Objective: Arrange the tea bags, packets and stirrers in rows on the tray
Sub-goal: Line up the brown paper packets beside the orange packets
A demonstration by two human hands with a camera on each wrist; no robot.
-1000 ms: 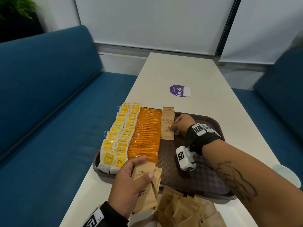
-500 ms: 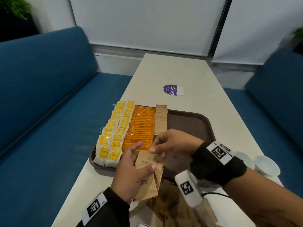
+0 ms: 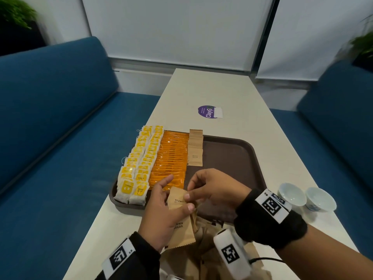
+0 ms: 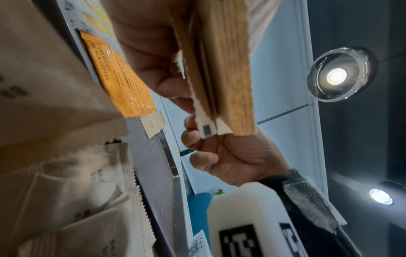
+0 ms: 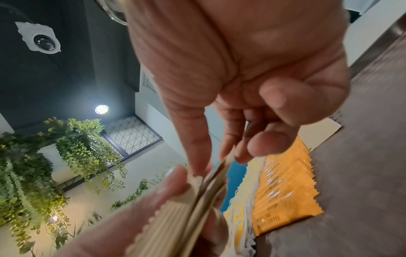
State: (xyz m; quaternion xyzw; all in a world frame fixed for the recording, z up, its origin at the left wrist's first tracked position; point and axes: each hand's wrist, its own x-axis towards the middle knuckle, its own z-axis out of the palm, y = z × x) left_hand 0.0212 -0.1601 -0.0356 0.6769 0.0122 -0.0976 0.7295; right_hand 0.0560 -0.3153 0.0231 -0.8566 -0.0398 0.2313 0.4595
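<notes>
left hand grip: clasping brown sugar packets above tray near edge | right hand grip: pinching top packet | rows filling tray's left half, right half bare | loose packets on desk

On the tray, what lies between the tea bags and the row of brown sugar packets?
The orange coffee sachets fill that stretch, between the tea bags and the brown sugar row; the head view shows it.
</notes>
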